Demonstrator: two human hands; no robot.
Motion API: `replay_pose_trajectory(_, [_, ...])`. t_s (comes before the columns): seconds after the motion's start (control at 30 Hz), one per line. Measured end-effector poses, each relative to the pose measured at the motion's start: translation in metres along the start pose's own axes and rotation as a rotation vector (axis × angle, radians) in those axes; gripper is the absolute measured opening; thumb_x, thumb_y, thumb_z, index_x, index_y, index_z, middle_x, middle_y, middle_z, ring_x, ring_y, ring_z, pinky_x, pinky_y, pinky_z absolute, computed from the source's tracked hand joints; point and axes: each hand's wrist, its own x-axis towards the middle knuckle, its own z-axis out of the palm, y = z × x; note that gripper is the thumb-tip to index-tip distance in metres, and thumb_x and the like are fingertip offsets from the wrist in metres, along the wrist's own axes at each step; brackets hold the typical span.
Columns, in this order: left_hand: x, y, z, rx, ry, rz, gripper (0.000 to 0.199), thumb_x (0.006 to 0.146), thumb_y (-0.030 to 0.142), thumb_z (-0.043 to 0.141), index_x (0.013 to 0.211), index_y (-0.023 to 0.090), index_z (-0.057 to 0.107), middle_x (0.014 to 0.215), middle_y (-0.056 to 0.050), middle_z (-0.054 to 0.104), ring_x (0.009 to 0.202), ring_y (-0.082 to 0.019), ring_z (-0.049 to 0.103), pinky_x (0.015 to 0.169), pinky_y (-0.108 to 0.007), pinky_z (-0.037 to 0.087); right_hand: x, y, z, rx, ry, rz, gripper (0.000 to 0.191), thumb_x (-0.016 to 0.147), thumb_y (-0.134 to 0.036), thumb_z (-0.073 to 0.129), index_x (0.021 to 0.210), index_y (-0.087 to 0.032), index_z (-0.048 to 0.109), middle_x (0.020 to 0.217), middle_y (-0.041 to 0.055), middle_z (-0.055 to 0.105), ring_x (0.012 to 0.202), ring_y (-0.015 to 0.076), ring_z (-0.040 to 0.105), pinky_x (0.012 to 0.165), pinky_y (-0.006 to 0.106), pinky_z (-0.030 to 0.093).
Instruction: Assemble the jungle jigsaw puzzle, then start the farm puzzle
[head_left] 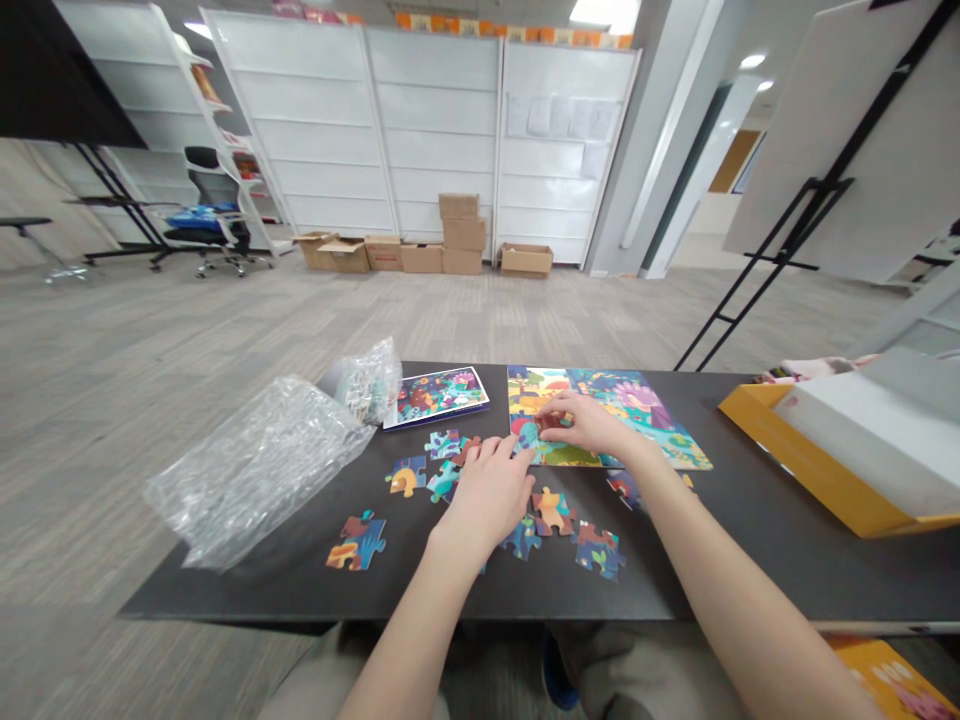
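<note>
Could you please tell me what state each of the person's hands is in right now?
Left hand: open, holding nothing visible, over loose puzzle pieces.
Right hand: closed, pinching a puzzle piece.

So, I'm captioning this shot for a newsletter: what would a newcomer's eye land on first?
The colourful, partly assembled jigsaw puzzle stands out on the far side of the dark table, with the right hand on it. Loose puzzle pieces lie scattered in front, around the left hand. Further left, crumpled clear bubble wrap shines; a yellow box sits at the right.
</note>
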Motion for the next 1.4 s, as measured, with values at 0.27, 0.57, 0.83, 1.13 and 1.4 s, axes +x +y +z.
replay_pose_trajectory(0.27, [0.0, 0.001, 0.0, -0.007, -0.003, -0.002, 0.034, 0.097, 0.028, 0.053, 0.13, 0.023, 0.061, 0.141, -0.011, 0.058, 0.125, -0.031, 0.053, 0.106, -0.05, 0.043, 0.002, -0.004, 0.0, 0.039, -0.023, 0.027, 0.018, 0.082, -0.03, 0.074, 0.097, -0.02, 0.077, 0.085, 0.0041, 0.073, 0.078, 0.0199, 0.065, 0.076, 0.031, 0.05])
replay_pose_trajectory(0.57, [0.0, 0.001, -0.002, -0.007, -0.011, -0.006, 0.035, 0.097, 0.028, 0.054, 0.131, 0.023, 0.061, 0.142, -0.011, 0.058, 0.126, -0.032, 0.053, 0.107, -0.051, 0.043, 0.003, -0.007, 0.0, 0.031, -0.053, 0.042, 0.013, 0.083, -0.029, 0.071, 0.089, -0.018, 0.075, 0.077, 0.0025, 0.069, 0.07, 0.0165, 0.06, 0.067, 0.027, 0.045])
replay_pose_trajectory(0.83, [0.001, 0.001, -0.001, 0.006, -0.021, -0.003, 0.037, 0.098, 0.028, 0.053, 0.133, 0.023, 0.06, 0.145, -0.011, 0.057, 0.127, -0.031, 0.052, 0.107, -0.05, 0.044, 0.002, -0.012, 0.0, -0.033, -0.046, 0.054, 0.011, 0.082, -0.023, 0.071, 0.091, -0.019, 0.075, 0.079, 0.0037, 0.068, 0.077, 0.0189, 0.06, 0.071, 0.028, 0.046])
replay_pose_trajectory(1.13, [0.001, 0.001, -0.001, 0.007, -0.018, -0.005, 0.036, 0.097, 0.028, 0.053, 0.132, 0.023, 0.06, 0.144, -0.011, 0.057, 0.127, -0.031, 0.052, 0.107, -0.049, 0.043, 0.0, -0.01, -0.001, 0.002, -0.033, 0.066, 0.013, 0.084, -0.026, 0.073, 0.094, -0.021, 0.079, 0.085, 0.0054, 0.071, 0.082, 0.0205, 0.063, 0.076, 0.03, 0.048])
replay_pose_trajectory(1.4, [0.001, 0.001, -0.001, -0.004, -0.011, 0.0, 0.034, 0.097, 0.027, 0.052, 0.13, 0.022, 0.062, 0.143, -0.011, 0.058, 0.127, -0.032, 0.053, 0.106, -0.05, 0.043, 0.005, -0.004, 0.0, 0.072, -0.07, 0.103, 0.014, 0.082, -0.027, 0.071, 0.09, -0.02, 0.081, 0.08, 0.0031, 0.075, 0.067, 0.016, 0.06, 0.066, 0.026, 0.045])
